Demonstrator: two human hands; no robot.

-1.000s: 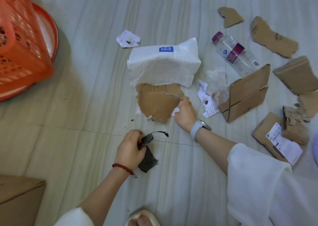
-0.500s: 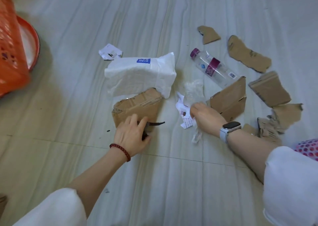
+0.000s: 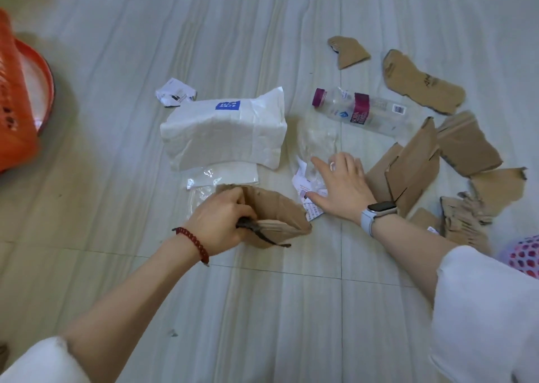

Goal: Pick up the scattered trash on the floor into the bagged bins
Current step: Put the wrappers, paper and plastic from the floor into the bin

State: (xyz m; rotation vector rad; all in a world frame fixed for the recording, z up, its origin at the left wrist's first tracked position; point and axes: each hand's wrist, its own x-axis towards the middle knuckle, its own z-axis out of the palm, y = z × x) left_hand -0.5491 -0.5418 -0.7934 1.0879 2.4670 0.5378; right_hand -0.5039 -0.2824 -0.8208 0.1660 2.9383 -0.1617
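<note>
Orange basket: an orange perforated plastic basket (image 3: 13, 96) stands at the far left edge, beside a round orange-rimmed bin (image 3: 43, 91); both are well apart from the hands.
Crumpled slip: a small crumpled white printed paper slip (image 3: 174, 93) lies just beyond the upper left corner of the white pack.
White pack: a white soft plastic pack with a blue label (image 3: 224, 131) lies flat on the floor, just beyond the left hand, with a clear plastic wrapper (image 3: 221, 177) between them.
Left hand: the left hand (image 3: 220, 225), with a red bead bracelet (image 3: 194, 244) at the wrist, is clenched around a torn brown cardboard piece (image 3: 277, 216) and a dark thin strip (image 3: 262, 236), lifting the cardboard's near edge.
White receipts: torn white printed receipts (image 3: 306, 196) lie under the right fingers.
Right hand: the right hand (image 3: 341, 190), with a grey-strapped smartwatch (image 3: 377, 212) on the wrist, is released, fingers spread flat on the receipts and a crumpled clear plastic film (image 3: 318, 140).
Bottle: a clear plastic bottle with a magenta cap and label (image 3: 358, 111) lies on its side beyond the right hand.
Cardboard scraps: torn brown cardboard scraps (image 3: 420, 82) are scattered to the right, one folded cardboard piece (image 3: 414, 163) just beside the right hand.
Floor: pale grey streaked tile floor (image 3: 262, 309).
</note>
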